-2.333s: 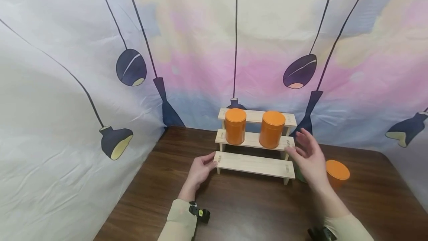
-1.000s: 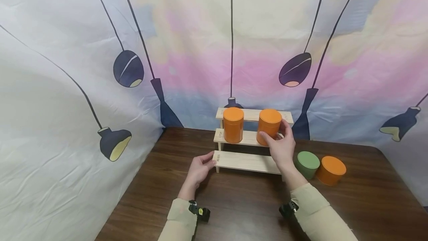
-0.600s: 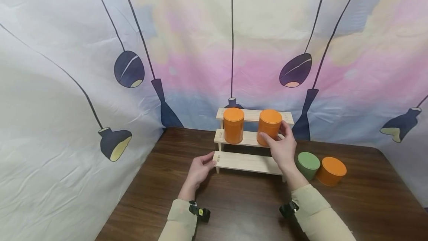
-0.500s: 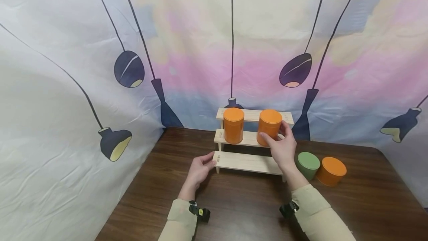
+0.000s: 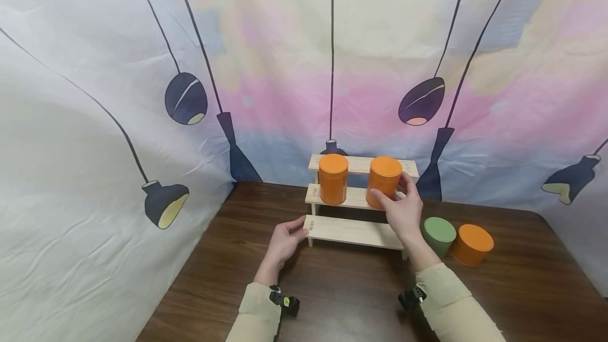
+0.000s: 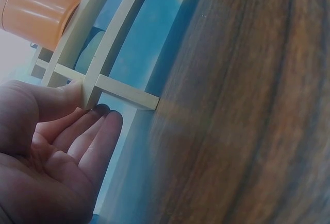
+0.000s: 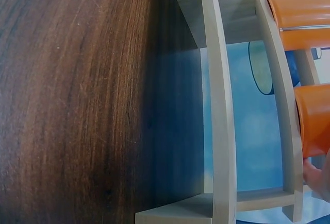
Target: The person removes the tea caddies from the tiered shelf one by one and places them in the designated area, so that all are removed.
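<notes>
My left hand [image 5: 283, 241] pinches the rack [image 5: 357, 197] at its lowest tier's [image 5: 353, 230] left end. Between it and the desk's [image 5: 532, 278] right edge: green tin [image 5: 439, 235], outer orange tin [image 5: 473, 244]. My right hand [image 5: 404, 214] grips the right orange tin [image 5: 383, 179] near the middle tier's [image 5: 356, 195] right end; left orange tin [image 5: 333, 179], near its left.

A gap is lying between the left orange can [image 5: 333, 179] and the right orange can [image 5: 382, 183] on the middle step; right hand [image 5: 404, 211] is gripping the latter, blocking its right side. Bottom step [image 5: 353, 232] is offering access from above and front, left hand [image 5: 283, 240] blocking its left end. Backdrop [image 5: 370, 67] is closing off the rear. Right of the rack, green can [image 5: 439, 235] and outer orange can [image 5: 472, 245] are standing close together, obstructing low passage. Table [image 5: 342, 289] is leaving room between the forearms.
</notes>
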The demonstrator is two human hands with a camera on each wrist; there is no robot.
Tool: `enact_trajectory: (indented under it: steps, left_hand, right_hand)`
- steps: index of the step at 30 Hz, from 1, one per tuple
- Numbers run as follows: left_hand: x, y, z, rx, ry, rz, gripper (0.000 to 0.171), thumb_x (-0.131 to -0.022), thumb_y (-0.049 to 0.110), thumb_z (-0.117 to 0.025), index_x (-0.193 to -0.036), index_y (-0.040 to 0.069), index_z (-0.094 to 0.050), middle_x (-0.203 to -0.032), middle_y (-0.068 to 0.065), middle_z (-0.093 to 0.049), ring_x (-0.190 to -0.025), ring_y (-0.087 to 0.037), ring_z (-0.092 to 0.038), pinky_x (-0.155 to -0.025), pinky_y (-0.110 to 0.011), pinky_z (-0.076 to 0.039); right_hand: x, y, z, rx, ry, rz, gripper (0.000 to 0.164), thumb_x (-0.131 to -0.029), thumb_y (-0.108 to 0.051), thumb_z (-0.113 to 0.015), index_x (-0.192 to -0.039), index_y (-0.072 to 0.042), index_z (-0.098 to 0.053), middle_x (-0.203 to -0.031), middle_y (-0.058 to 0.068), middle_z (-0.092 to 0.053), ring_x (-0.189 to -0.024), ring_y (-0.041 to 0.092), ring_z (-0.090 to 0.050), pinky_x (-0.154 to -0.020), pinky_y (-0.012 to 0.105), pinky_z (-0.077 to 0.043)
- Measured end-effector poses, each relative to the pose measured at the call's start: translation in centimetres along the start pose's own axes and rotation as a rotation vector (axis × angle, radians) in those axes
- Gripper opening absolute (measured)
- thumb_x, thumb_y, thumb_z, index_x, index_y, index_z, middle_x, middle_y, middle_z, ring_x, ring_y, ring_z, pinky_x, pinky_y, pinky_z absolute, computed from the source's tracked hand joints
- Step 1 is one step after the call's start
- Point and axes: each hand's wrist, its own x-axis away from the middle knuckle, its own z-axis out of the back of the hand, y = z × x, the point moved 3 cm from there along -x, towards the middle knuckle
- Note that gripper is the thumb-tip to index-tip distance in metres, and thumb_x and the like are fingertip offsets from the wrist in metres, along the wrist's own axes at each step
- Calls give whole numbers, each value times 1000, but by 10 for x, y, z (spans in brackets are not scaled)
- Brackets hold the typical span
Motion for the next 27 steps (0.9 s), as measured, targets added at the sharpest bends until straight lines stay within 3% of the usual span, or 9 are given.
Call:
enact_trajectory:
  steps: [11, 16, 20, 27]
  left_hand:
    - [0, 1, 0, 4, -1, -4, 42, -104, 9, -69, -145, 3, -66, -147, -16, -64, -136, -33, -61, -116, -54, -45]
    - [-2, 2, 0, 7, 1, -2, 42, -104, 9, -69, -145, 3, -66, -148, -17, -64, -136, -33, -61, -115, -53, -46]
    - [-2, -1, -1, 6, -3, 3, 42, -104, 10, -69, -146, 2, -65, -148, -18, -63, -134, -33, -63, -114, -52, -47]
    - [0, -1, -1, 9, -16, -5, 43, -104, 10, -68, -146, 0, -64, -148, -19, -63, -134, -33, -63, -113, -52, -47]
  right_hand:
    - [0, 2, 2, 39, 19, -9, 87, -84, -33, -95, -156, -12, -52, -136, 12, -62, -126, 25, -59, -109, 50, -53]
    - [0, 0, 7, 27, 8, -8, 86, -84, -35, -94, -157, -15, -53, -138, 10, -63, -129, 23, -59, -111, 47, -52]
    - [4, -3, 16, -37, 24, -6, 84, -84, -27, -95, -157, -15, -54, -140, 8, -63, -129, 19, -59, -111, 40, -51]
    - [9, -13, 53, -142, 88, 3, 82, -86, -8, -91, -158, -15, -53, -146, 7, -59, -134, 19, -55, -115, 39, -48]
